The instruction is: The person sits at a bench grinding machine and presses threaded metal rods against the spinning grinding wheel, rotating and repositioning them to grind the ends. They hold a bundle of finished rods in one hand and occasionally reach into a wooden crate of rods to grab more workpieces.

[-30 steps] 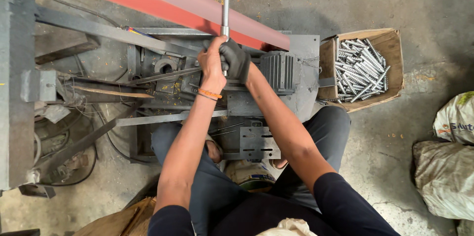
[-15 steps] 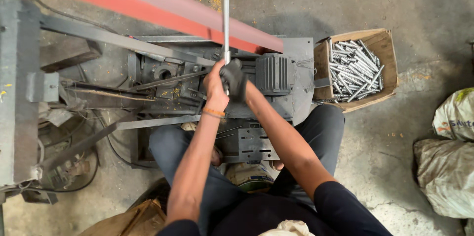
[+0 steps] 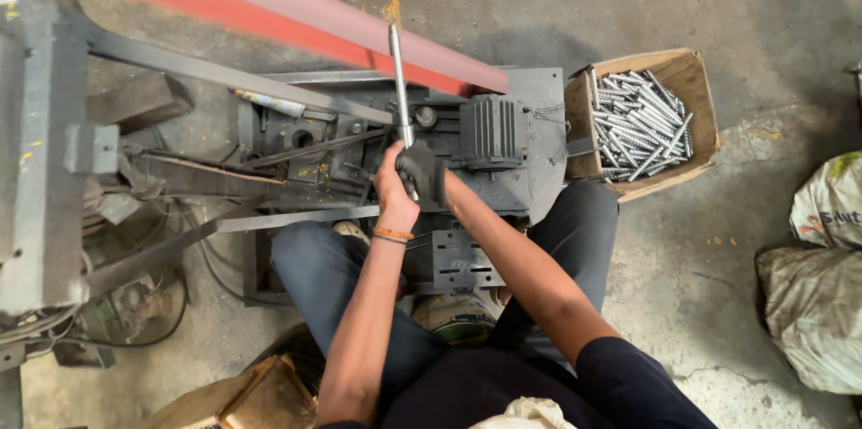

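- Left hand (image 3: 393,185) bare, right hand (image 3: 422,173) in a dark glove, both clamped on lower end of the steel rod (image 3: 399,79).
- Rod stands upright just left of the grey motor (image 3: 492,131).
- Cardboard box of bolts (image 3: 639,122) right of motor.

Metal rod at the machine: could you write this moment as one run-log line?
left hand: bare, gripping metal rod | right hand: dark glove, gripping rod | rod: near upright over grey machine | cardboard box of rods: right

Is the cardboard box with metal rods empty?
No, the cardboard box holds many silver metal rods piled inside it.
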